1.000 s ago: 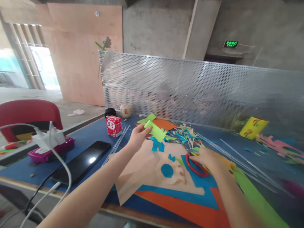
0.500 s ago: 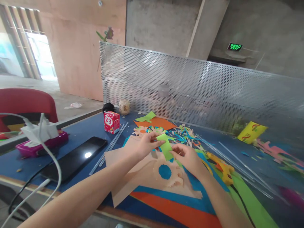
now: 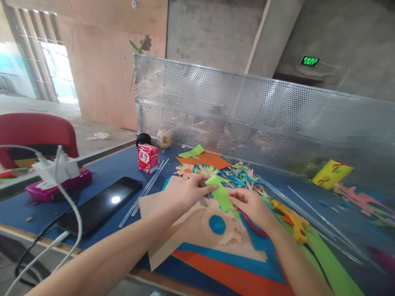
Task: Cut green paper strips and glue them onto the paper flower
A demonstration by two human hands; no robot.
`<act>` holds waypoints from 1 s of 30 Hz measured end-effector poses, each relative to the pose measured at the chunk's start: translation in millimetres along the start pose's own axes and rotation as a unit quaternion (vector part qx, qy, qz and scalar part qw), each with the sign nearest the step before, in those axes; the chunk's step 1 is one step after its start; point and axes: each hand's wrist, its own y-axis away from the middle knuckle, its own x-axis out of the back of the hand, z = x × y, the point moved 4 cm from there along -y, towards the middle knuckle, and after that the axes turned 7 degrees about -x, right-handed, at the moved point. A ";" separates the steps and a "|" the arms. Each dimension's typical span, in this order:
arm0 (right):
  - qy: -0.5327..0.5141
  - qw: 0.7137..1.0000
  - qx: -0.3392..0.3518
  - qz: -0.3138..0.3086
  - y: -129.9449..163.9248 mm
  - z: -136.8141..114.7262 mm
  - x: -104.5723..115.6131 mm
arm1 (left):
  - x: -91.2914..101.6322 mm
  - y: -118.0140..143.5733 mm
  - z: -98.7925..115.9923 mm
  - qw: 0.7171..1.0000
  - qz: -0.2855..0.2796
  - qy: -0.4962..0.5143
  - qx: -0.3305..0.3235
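Observation:
A light green strip (image 3: 219, 196), of felt or paper, is stretched between my two hands above the work surface. My left hand (image 3: 196, 191) pinches its upper left end between thumb and fingers. At the lower right edge, my right hand (image 3: 251, 205) grips the strip with its fingers curled. Beneath them lies a peach sheet (image 3: 173, 213), and on it a peach scalloped ring (image 3: 226, 236) around a blue round centre (image 3: 217, 224). A curved red handle (image 3: 254, 227) shows partly beside my right wrist; its tool is hidden.
A yellow glue gun (image 3: 294, 226) and clear glue sticks (image 3: 308, 213) lie to the right. Coloured scraps (image 3: 243, 174) and peach flower shapes (image 3: 186, 169) are farther back. On the left are a phone (image 3: 108, 201), a red box (image 3: 148, 158) and a purple power strip (image 3: 58, 187) with cables.
The green strip has tilted and shifted slightly, its lower end now reaching further down and right. Both hands keep hold of it. The red handle has come into view by my right wrist.

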 end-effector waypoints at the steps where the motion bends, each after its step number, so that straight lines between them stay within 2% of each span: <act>1: -0.001 1.000 0.000 -0.001 0.0 0.5 0.4 | 0.3 0.1 -0.2 1.000 0.002 0.003 0.002; 12: -0.029 0.999 0.004 -0.014 -1.0 -0.1 -1.1 | 4.3 0.6 1.1 0.999 0.019 0.032 0.035; 25: -0.027 0.999 0.016 -0.031 -1.9 -1.0 -0.6 | 7.8 1.1 2.6 0.998 0.026 0.046 0.043; 30: -0.011 0.999 0.018 -0.036 -0.4 0.1 -1.1 | 8.7 0.4 0.8 0.998 0.040 0.051 0.026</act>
